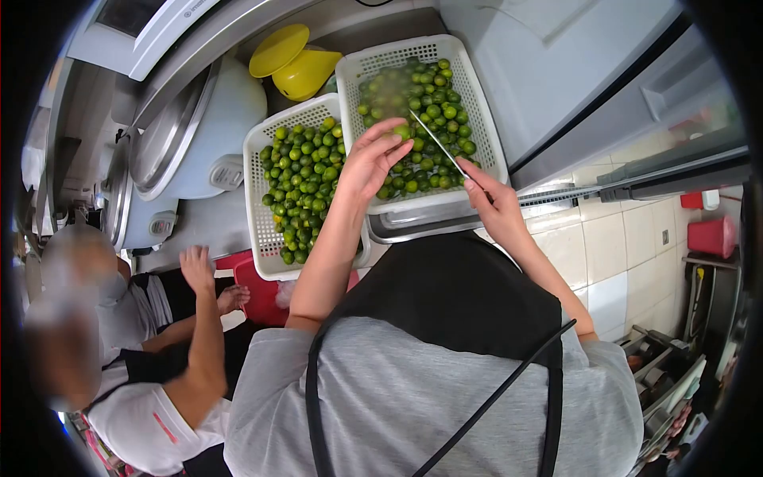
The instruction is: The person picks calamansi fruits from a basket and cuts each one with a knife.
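Note:
My left hand is over the right-hand white basket, its fingertips closed on a small green lime. My right hand grips a knife by its handle. The thin blade slants up and left across the basket, its tip close to the held lime. Loose limes spread below both hands. A second white basket, heaped with limes, stands to the left, beside my left forearm.
A metal tray sits under the right basket's near edge. Behind stands a yellow container with its lid raised. Large lidded pots stand at left. Two co-workers are near the counter at lower left, beside a red container. A refrigerator-like panel borders the right.

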`<state>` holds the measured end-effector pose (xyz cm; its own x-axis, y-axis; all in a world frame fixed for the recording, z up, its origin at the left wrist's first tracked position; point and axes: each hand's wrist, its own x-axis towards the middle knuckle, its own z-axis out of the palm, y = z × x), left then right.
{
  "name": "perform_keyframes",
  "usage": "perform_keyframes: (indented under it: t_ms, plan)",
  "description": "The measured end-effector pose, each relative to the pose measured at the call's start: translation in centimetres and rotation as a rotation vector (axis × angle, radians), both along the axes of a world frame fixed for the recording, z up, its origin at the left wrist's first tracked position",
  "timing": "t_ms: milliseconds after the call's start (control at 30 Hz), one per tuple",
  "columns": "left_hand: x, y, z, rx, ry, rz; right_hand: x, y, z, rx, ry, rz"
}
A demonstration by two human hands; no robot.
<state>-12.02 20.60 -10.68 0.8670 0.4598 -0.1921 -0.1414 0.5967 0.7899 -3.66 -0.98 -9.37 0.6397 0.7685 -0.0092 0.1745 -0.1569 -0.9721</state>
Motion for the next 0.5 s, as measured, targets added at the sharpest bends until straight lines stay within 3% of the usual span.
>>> perform_keyframes:
  t_ms: [200, 333, 500]
  plan:
    - [-0.5, -0.3, 0.4, 0.066, -0.026, 0.12, -0.8, 0.6, -0.2, 0.027, 0.002, 0.079]
    - [-0.4, -0.4, 0.4, 0.123, -0.031, 0.154, -0.8, 0.7, -0.2, 0.081, -0.14, 0.07]
    - [-0.1, -3.0, 0.7, 0.199, 0.005, 0.046, 0.0, 1.7, 0.3, 0.027, -0.202, 0.011]
